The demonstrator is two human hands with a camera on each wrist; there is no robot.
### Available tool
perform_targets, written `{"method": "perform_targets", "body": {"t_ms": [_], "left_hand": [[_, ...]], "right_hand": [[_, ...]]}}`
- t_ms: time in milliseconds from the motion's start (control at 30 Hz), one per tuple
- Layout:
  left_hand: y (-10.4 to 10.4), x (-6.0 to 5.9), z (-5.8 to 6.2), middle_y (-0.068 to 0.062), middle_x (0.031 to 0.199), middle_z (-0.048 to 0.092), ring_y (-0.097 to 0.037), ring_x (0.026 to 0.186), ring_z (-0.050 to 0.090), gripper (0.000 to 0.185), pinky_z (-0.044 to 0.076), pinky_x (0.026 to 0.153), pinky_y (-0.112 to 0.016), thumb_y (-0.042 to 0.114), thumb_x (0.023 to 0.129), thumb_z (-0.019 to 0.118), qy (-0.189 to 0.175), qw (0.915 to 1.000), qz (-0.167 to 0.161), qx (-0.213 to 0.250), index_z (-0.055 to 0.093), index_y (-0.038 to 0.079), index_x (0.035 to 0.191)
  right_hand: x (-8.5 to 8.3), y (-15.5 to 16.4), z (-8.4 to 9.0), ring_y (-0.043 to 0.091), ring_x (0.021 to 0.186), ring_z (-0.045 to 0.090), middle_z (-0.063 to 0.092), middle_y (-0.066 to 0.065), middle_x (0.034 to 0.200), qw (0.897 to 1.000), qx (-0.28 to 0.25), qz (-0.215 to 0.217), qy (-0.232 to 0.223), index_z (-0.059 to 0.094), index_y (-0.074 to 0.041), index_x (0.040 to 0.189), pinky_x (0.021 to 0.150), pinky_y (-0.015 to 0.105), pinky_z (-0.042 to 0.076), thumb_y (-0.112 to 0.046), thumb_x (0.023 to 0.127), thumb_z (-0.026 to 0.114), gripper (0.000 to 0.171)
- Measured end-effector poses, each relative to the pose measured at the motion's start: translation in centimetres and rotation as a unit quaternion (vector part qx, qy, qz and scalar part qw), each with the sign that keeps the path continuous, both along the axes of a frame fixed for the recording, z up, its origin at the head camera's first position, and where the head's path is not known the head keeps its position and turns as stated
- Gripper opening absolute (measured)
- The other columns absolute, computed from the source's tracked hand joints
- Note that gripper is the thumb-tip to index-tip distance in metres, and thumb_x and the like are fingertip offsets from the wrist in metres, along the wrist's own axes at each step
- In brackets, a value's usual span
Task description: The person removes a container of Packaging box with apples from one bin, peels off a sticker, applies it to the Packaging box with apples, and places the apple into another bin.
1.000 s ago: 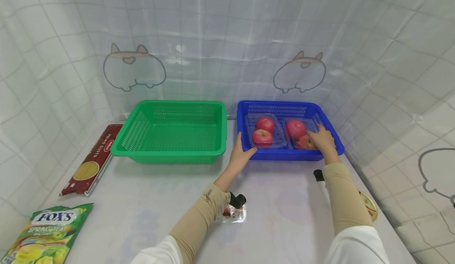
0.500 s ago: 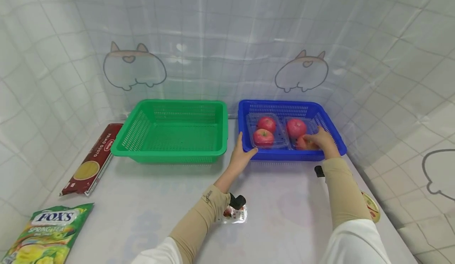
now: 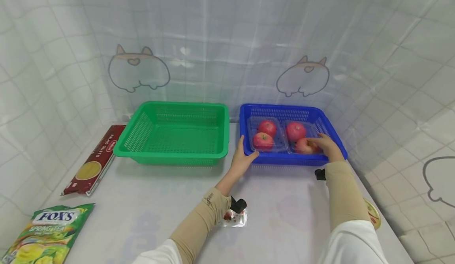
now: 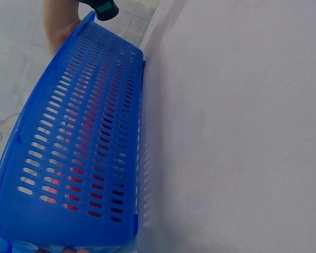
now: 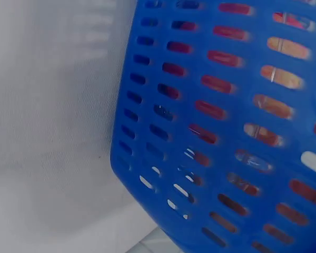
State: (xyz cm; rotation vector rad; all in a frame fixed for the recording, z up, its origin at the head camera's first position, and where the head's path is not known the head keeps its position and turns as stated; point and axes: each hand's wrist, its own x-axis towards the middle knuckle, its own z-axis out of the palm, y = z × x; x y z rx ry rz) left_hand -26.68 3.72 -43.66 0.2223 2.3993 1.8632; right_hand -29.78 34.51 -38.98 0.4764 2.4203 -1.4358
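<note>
- Blue basket (image 3: 249,116): stands on the bench (image 3: 170,201) at far right, just beside the green basket (image 3: 173,132) on its left.
- Contents: two clear clamshell trays side by side, each with two red apples; left clamshell (image 3: 266,134), right clamshell (image 3: 303,137).
- Left hand (image 3: 243,159): grips the near-left corner of the blue basket, thumb up along the left wall, fingers curled over the near rim.
- Right hand (image 3: 328,146): reaches over the near-right rim; fingers grasp the near end of the right clamshell, beside its near apple (image 3: 303,145).
- Left of the green basket: a red pasta packet (image 3: 95,160); nearer, a green Fox's candy bag (image 3: 47,232).
</note>
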Motion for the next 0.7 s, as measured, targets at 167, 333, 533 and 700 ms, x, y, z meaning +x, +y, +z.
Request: {"method": "perform_targets", "body": {"t_ms": [167,333,533,700], "left_hand": [[0.0,0.1,0.0,-0.012,0.152,0.017,-0.033,0.137,0.022,0.081,0.025,0.107,-0.050,0.023,0.087,0.060,-0.007,1.0000,0.001,0.000,0.009,0.015,0.149],[0.1,0.1,0.1,-0.013,0.152,0.018,-0.034,0.136,0.022,0.081,0.025,0.106,-0.051,0.024,0.087,0.060,-0.010,0.9999,0.005,-0.002,0.010,0.016,0.149],[0.2,0.0,0.3,-0.012,0.152,0.018,-0.033,0.137,0.022,0.081,0.025,0.106,-0.050,0.024,0.087,0.060,-0.012,0.9998,0.001,-0.014,0.010,0.016,0.149],[0.0,0.3,0.3,-0.016,0.151,0.019,-0.036,0.134,0.027,0.082,0.027,0.105,-0.052,0.026,0.086,0.061,-0.012,0.9996,0.013,-0.021,0.009,0.015,0.149]], "right_hand": [[0.1,0.4,-0.1,0.039,0.136,0.012,0.001,0.027,0.150,0.999,-0.018,-0.025,0.028,0.005,-0.001,0.146,0.108,0.050,0.021,-0.017,0.097,0.037,0.061],[0.2,0.4,0.1,0.025,0.112,0.043,0.020,0.027,0.146,0.997,-0.013,-0.052,0.062,0.014,-0.004,0.147,0.086,0.030,0.045,-0.014,0.098,0.037,0.055],[0.6,0.5,1.5,0.000,0.078,0.046,0.024,0.025,0.143,0.992,-0.038,-0.077,0.091,0.014,-0.007,0.147,0.065,0.015,0.046,-0.013,0.098,0.035,0.053],[1.2,-0.1,3.1,-0.005,0.069,0.050,0.033,0.023,0.136,0.988,-0.071,-0.084,0.105,0.009,-0.009,0.148,0.065,0.018,0.048,-0.017,0.099,0.035,0.056]]}}
